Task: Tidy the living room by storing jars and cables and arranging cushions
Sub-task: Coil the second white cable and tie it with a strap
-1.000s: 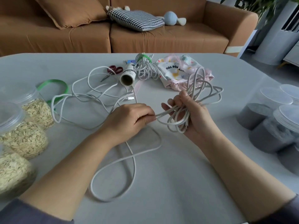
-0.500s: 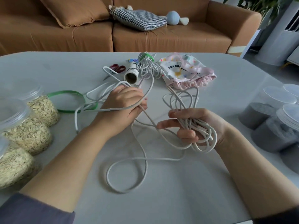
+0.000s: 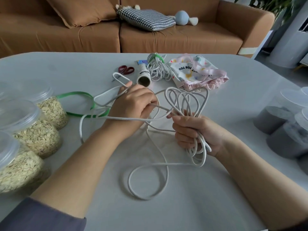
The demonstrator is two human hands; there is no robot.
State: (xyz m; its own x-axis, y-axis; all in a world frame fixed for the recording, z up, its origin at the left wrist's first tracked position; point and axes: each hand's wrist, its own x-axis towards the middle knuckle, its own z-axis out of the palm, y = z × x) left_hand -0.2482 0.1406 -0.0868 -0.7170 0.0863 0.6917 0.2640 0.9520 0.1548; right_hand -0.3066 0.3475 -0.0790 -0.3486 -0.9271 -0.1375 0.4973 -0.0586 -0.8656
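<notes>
A long white cable lies in loose loops on the grey table. My right hand grips a bundle of its coils upright, loops fanning above and below the fist. My left hand holds a strand of the same cable, pulled taut toward the right hand. A second white cable bundle, tied with a green band, rests at the table's back. Jars of oats stand at the left, jars of grey filling at the right. A brown cushion and a checked cushion sit on the sofa.
A green ribbon loops beside the oat jars. Red scissors, a paper roll and a pink patterned pouch lie at the back of the table. A blue plush toy rests on the orange sofa.
My right hand turned upright and closed round the coils. My left hand drew a strand across toward it, and the loose loop on the table shifted right.
</notes>
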